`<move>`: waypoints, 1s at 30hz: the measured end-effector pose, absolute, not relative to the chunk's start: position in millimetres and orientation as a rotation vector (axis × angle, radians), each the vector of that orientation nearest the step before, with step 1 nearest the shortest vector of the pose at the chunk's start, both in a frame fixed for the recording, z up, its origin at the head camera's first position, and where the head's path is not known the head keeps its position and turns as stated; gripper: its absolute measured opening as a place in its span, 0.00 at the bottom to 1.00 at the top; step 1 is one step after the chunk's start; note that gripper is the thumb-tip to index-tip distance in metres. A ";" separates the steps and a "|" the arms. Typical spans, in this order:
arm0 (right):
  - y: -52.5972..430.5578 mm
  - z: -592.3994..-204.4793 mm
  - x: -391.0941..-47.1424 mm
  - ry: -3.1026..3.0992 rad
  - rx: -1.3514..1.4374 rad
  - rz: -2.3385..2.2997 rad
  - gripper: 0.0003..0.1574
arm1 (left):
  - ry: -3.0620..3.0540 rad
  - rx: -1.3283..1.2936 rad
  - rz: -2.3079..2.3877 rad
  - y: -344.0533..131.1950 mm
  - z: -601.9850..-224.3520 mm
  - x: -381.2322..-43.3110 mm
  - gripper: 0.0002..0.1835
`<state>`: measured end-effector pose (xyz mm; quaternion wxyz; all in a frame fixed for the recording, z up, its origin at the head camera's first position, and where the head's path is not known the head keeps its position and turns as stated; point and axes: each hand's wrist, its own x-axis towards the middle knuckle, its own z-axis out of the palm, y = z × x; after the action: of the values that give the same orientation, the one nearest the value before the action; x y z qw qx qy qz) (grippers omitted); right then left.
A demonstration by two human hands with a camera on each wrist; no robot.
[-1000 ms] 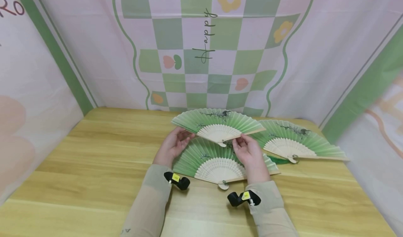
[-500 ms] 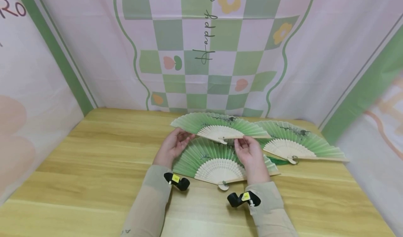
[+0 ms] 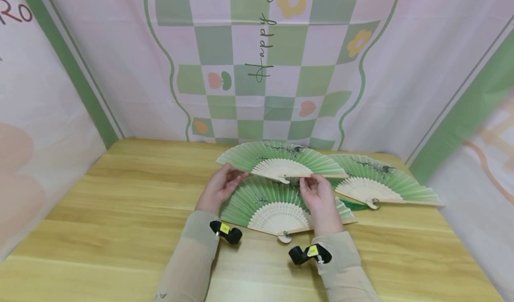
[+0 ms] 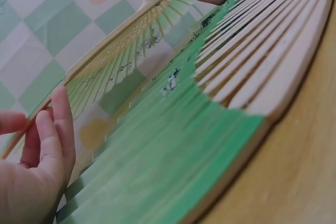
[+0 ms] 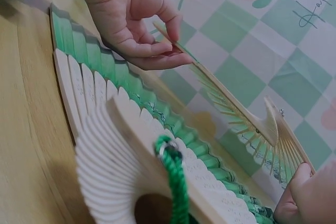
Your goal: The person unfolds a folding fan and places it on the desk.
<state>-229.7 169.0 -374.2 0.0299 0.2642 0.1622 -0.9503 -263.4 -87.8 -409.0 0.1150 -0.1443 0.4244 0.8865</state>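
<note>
A green folding fan [image 3: 277, 152], spread wide with pale ribs and a dark blossom print, is held above the table. My left hand [image 3: 218, 188] pinches its left outer rib between thumb and fingers. On the other side my right hand [image 3: 320, 197] pinches the right outer rib, which lies nearly level. The left wrist view shows this raised fan [image 4: 121, 51] from its underside. Below it a second spread fan [image 3: 277, 213] lies on the table, partly hidden by the raised fan and my right hand. Its green cord [image 5: 176, 182] hangs at the pivot in the right wrist view.
A third spread fan [image 3: 373, 181] lies at the right on the wooden table [image 3: 120, 230], with a green tassel [image 3: 353, 204] beside its pivot. A printed cloth backdrop [image 3: 273, 70] stands behind the table's far edge. Cloth panels flank both sides.
The raised fan has tilted flatter, and its right outer rib has swung down to nearly level, reaching farther right. My right hand shifted slightly with it; my left hand stayed almost in place.
</note>
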 end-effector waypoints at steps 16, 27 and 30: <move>164.8 -371.7 -228.2 0.488 0.804 -2.941 0.12 | 1.423 -0.375 2.512 -91.2 -402.5 -261.2 0.03; 162.7 -372.3 -229.3 0.566 0.814 -2.934 0.26 | 1.445 -0.324 2.526 -108.2 -398.6 -254.7 0.07; 161.7 -372.6 -229.6 0.557 0.809 -2.930 0.31 | 1.470 -0.344 2.530 -118.3 -397.0 -253.7 0.07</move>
<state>-229.6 161.7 -372.6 0.0256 0.2616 0.1801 -0.9479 -253.7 -118.3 -397.0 0.0977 -0.1162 0.4965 0.8546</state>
